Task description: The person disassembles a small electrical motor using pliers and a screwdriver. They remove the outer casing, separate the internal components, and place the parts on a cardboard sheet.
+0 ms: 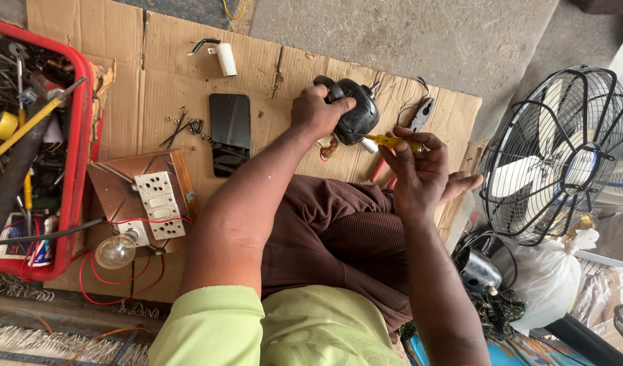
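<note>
Two hands on one small job: the left hand (316,112) is clamped over the top of a black fan motor (355,112), pinning it on the cardboard (87,41) so it can't roll, while the right hand (416,173) pinches a yellow screwdriver (393,141) between thumb and fingertips, tip aimed at the motor's side. Looks to me like the grip is that light so the driver can be twirled. Motor sits just past the person's knee, shaft sticking out, wires trailing under it.

Pliers (420,115) lie just beside the motor, easy reach for the right hand. A phone (230,132) lies face up to the left, with loose screws (186,125) near it, probably parked there so they don't scatter. A white capacitor (225,59) sits further up the sheet.

Nearer the left edge there's a wooden switchboard (159,203) with a bulb (114,251) on red wire, and a red tray (77,135) crammed with tools. A caged fan (552,156) stands at the right. Underneath it all is bare concrete floor (406,34), so the cardboard's the workbench.
</note>
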Available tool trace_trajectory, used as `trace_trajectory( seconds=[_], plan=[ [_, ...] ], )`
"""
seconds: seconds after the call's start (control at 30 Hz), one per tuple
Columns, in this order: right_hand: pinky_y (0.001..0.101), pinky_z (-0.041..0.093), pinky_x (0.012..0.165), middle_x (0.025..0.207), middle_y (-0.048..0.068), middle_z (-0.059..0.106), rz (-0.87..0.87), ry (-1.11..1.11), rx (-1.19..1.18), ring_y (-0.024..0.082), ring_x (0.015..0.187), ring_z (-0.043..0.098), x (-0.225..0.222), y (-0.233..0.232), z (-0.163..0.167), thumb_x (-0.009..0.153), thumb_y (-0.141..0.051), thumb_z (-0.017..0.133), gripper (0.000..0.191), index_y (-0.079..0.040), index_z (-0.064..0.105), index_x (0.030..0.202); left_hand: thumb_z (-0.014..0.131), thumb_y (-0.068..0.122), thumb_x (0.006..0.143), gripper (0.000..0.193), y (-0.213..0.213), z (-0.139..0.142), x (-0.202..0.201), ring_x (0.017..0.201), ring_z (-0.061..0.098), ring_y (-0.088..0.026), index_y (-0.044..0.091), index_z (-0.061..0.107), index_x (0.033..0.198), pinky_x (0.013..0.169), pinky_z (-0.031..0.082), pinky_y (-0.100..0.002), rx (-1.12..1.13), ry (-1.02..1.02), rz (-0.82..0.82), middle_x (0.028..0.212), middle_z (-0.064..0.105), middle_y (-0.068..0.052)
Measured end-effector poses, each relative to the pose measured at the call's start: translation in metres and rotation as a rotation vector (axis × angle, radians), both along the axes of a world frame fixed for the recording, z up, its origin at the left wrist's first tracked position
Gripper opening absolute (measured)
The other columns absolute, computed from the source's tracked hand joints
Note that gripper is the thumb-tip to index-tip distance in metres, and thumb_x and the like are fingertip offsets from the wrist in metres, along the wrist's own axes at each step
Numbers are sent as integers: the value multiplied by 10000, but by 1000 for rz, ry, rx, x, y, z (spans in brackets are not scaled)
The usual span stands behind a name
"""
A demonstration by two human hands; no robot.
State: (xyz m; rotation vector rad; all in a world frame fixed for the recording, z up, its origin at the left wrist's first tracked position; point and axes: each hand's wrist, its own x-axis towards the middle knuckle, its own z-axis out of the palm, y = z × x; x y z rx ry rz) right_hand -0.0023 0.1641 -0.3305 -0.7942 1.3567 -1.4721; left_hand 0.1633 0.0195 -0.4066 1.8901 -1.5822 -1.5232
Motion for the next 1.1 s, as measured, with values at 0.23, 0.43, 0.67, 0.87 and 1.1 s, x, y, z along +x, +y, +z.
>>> trace_trajectory(
  seconds=[0.23, 0.43, 0.67, 0.87, 1.1],
  plan=[
    [456, 559, 1153, 1388, 156, 598, 21, 31, -82, 262, 1338, 601, 2, 5, -8, 1071, -2, 600, 255, -3, 474, 1293, 829, 500, 758, 552, -1, -1, -1, 908, 762, -270, 15, 737, 1008, 801, 603, -396, -25, -6, 18, 1013, 753, -181],
    [394, 511, 1181, 1405, 163, 598, 189, 332, -148, 236, 1365, 582, 9, 17, -13, 1053, 52, 601, 260, 24, 550, 1306, 881, 542, 720, 735, 4, 1, -6, 1075, 711, -281, 28, 665, 1199, 938, 570, -381, 19, -27, -73, 1152, 713, -189],
    [361, 516, 1169, 1385, 152, 621, -34, 229, -93, 210, 1313, 612, 18, 19, -22, 1066, 57, 601, 297, 30, 527, 1353, 925, 481, 645, 788, 10, 3, -10, 1123, 699, -270, 52, 668, 1254, 968, 552, -377, -41, -78, -99, 1208, 709, -156],
    [345, 534, 1125, 1370, 170, 623, -27, 285, -104, 208, 1289, 619, 26, 22, -30, 1087, 32, 586, 256, 18, 489, 1324, 903, 481, 683, 790, 9, 4, -10, 1109, 717, -231, 46, 632, 1284, 959, 574, -360, 48, -79, -115, 1203, 720, -129],
    [428, 584, 1051, 1249, 219, 657, -49, 153, 311, 311, 1204, 690, 3, -26, -3, 1050, -48, 560, 256, 1, 397, 1242, 903, 474, 692, 731, 5, 7, -11, 1084, 719, -228, 70, 661, 1251, 949, 576, -349, 85, -125, -145, 1188, 723, -130]
  ],
)
